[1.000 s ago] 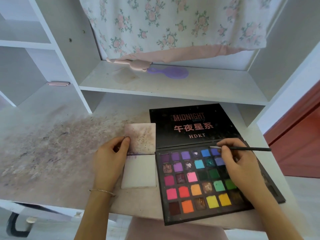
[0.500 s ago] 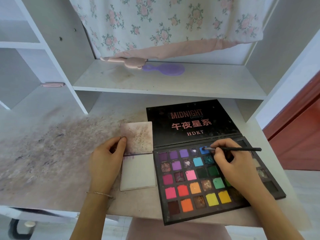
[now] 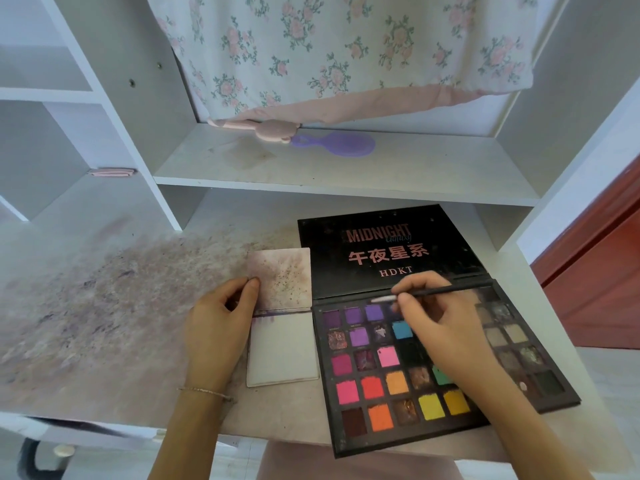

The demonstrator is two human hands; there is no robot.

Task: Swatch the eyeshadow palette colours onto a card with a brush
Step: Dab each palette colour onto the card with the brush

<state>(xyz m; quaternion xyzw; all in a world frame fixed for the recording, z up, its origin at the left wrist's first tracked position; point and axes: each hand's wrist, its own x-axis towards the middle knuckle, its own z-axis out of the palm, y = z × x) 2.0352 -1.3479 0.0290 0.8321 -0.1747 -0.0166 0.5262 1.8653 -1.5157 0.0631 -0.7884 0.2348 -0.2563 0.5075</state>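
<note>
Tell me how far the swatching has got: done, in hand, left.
Done: the card carries only a few purple marks along its top edge; the rest is blank. In hand: the right hand pinches the brush, its tip above the top row of the open palette, while the left hand steadies the card. Left: nearly every colour.

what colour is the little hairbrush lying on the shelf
Lilac purple; the hairbrush on the shelf shows in the head view.

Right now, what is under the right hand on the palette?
The right hand holds the brush above the eyeshadow palette. Blue and green pans show at its edges; the pans directly beneath are covered.
</note>
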